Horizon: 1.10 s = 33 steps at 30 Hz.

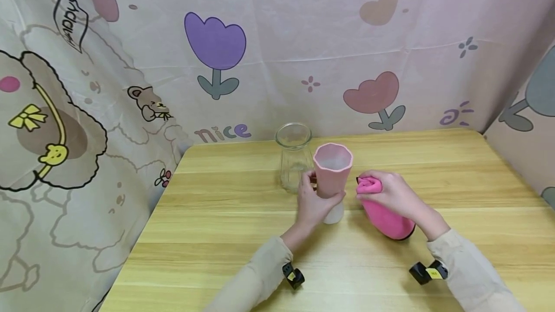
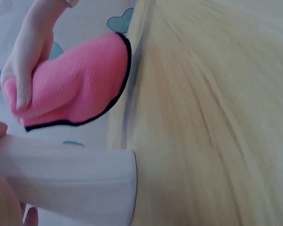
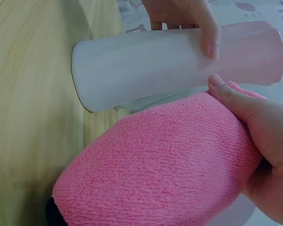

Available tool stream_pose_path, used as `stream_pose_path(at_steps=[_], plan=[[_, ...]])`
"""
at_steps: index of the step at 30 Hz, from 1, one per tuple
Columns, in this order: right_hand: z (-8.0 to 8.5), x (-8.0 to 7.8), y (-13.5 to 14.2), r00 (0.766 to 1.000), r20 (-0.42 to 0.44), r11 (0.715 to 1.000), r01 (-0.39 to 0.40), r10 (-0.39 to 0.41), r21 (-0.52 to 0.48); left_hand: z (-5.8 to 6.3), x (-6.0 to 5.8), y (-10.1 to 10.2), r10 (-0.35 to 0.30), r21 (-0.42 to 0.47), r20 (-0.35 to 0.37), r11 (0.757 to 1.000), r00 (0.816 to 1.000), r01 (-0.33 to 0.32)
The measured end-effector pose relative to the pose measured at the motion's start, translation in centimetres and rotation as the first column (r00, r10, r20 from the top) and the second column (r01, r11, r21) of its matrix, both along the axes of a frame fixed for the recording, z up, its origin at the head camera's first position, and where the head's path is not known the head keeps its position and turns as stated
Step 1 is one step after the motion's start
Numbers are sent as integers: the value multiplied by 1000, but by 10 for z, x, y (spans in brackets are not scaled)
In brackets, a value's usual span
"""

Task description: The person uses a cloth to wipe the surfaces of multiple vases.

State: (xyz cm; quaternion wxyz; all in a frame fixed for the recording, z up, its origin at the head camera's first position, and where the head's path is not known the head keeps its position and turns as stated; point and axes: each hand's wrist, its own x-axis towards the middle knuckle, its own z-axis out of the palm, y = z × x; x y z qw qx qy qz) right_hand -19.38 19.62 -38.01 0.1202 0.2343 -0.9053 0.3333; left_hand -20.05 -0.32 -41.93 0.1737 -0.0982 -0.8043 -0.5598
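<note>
A tall vase (image 1: 331, 179), pink at its wavy rim and fading to white at the foot, stands near the middle of the table. My left hand (image 1: 315, 201) grips it around the middle, thumb on the near side. In the left wrist view its white lower part (image 2: 85, 174) comes right down to the tabletop. To the right of the vase, my right hand (image 1: 396, 194) pinches a bunched pink cloth (image 1: 388, 220) with black edging. The cloth hangs from the fingers, its plush surface filling much of the right wrist view. Cloth and vase are apart in the head view.
A clear glass vase (image 1: 295, 158) stands just behind and left of the pink one, partly hidden by it and my left hand. The wooden table (image 1: 217, 249) meets a printed fabric backdrop (image 1: 277, 52) at its far edge. Small black cameras (image 1: 294, 276) sit on both wrists.
</note>
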Motion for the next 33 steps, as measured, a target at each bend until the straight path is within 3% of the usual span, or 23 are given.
stream_pose_path(at_steps=[3, 5, 11, 14, 16, 19, 23, 28, 33], plan=[[0, 1, 1, 1000, 4, 1000, 7, -7, -4, 1, -6, -10, -129, 46, 45, 991, 991, 127], [-1, 1, 2, 1000, 10, 1000, 13, -13, -6, 2, -11, -16, -216, 65, 77, 975, 973, 212], [-3, 3, 3, 999, 38, 1000, 17, -16, -16, 7, -25, -32, -460, 151, 78, 883, 885, 445], [-6, 4, 2, 999, 50, 1000, 11, -10, -19, 8, -30, -35, -530, 194, 72, 839, 845, 509], [-7, 4, 2, 998, 59, 1000, 13, -12, -17, 7, -32, -36, -555, 213, 76, 821, 829, 530], [-9, 5, 0, 997, 73, 1000, 18, -16, -18, 6, -33, -37, -572, 218, 61, 807, 818, 549], [-3, 6, -1, 997, 76, 999, 24, -20, -46, 3, -30, -42, -553, 198, 62, 823, 831, 533], [22, 8, -4, 996, -51, 992, 63, -69, -110, 5, -20, -52, -511, 139, 145, 859, 848, 493], [48, 8, -12, 978, -187, 972, 52, -96, -227, 15, -9, -57, -512, 118, 185, 859, 839, 499]])
